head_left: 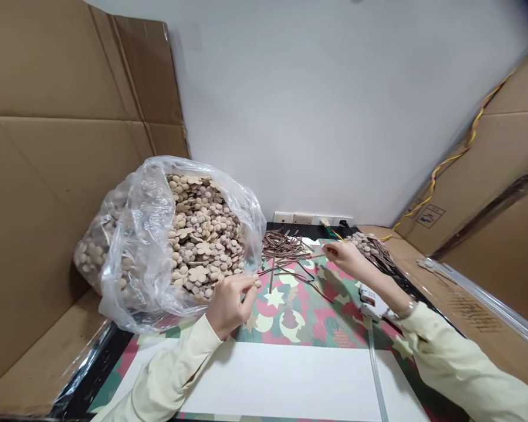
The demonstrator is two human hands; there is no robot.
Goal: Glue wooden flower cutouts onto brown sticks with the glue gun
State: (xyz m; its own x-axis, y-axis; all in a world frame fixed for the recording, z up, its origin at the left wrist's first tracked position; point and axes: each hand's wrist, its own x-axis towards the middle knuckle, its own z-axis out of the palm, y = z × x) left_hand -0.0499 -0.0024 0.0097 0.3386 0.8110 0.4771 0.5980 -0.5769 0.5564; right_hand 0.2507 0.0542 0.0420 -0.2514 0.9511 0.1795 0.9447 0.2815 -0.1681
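The fingers (247,283) of the left hand (226,306) are pinching close together on a small pale flower piece (257,282), and those of the right hand (345,257) are pinching the end of a thin brown strip (314,256). Nearest, a white sheet (290,375) is lying on a patterned cover (308,331) of green, red and yellow, and a pale cable (377,369) is crossing the sheet toward a white device (372,302). Past the sheet, the flower piece is hovering over the cover beside the mouth of a clear bag (136,234) filled with similar pieces; its small size is hiding which way its petals are pointing. Farther off, the strip is jutting leftward, its long axis running crosswise and nearly level toward a loose brown pile (286,246), while a stemmed bundle (369,245) is lying beyond the right forearm. Behind, sockets (303,218) are lining the foot of a pale wall (325,105), with cardboard (48,152) standing on both sides and a yellow cord (432,184) trailing along the right panel
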